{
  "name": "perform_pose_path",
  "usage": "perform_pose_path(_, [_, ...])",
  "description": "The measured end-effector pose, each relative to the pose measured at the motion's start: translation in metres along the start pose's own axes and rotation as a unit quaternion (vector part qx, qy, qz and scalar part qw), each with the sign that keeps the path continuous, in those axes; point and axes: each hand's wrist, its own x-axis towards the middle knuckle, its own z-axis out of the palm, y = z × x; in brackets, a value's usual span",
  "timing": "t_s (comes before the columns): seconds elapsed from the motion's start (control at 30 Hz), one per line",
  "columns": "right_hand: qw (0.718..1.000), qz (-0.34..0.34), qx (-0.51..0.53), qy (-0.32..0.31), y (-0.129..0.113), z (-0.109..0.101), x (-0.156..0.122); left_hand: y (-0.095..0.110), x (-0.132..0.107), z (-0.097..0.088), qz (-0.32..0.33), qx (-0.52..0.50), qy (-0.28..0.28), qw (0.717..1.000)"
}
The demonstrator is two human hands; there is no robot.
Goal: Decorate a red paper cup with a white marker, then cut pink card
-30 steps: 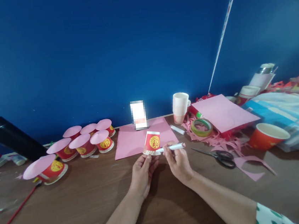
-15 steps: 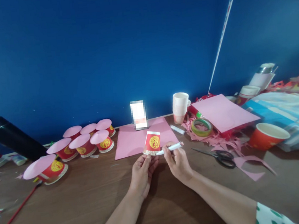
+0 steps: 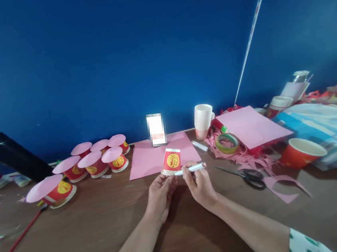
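A red paper cup (image 3: 172,160) with a yellow emblem is upside down in front of me, its wide rim at the bottom. My left hand (image 3: 161,195) pinches that rim from below. A white marker (image 3: 193,168) is gripped in my right hand (image 3: 200,183), its tip at the patterned white band along the cup's rim. Behind the cup lies a sheet of pink paper (image 3: 145,160). To the left stand several upturned red cups (image 3: 119,162), each topped with a pink paper disc (image 3: 112,154).
Scissors (image 3: 252,178) lie right of my hand, beside pink paper scraps (image 3: 284,194). A green tape roll (image 3: 227,143), a stack of white cups (image 3: 203,118) and an orange cup (image 3: 304,152) stand farther right. A red brush (image 3: 26,231) and black bottle (image 3: 15,154) are left.
The cup in my left hand has shifted very slightly left. My right hand and the marker have moved slightly left along its rim.
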Motion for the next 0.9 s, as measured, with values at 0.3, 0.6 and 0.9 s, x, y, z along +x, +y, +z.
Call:
perform_pose_path(0.3, [1.000, -0.007, 0.004, 0.005, -0.0008, 0.0002, -0.0004, 0.0003, -0.0003, -0.0005, 0.000, 0.002, 0.008, 1.000])
perform_pose_path(0.6, [1.000, 0.001, 0.017, 0.025, 0.0014, -0.0003, 0.0005, 0.0014, -0.0009, 0.0006, -0.001, 0.002, 0.011, 1.000])
perform_pose_path(0.9, [0.999, -0.002, 0.008, 0.045, 0.0038, -0.0005, 0.0019, 0.0017, -0.0030, 0.0009, -0.004, 0.000, 0.012, 1.000])
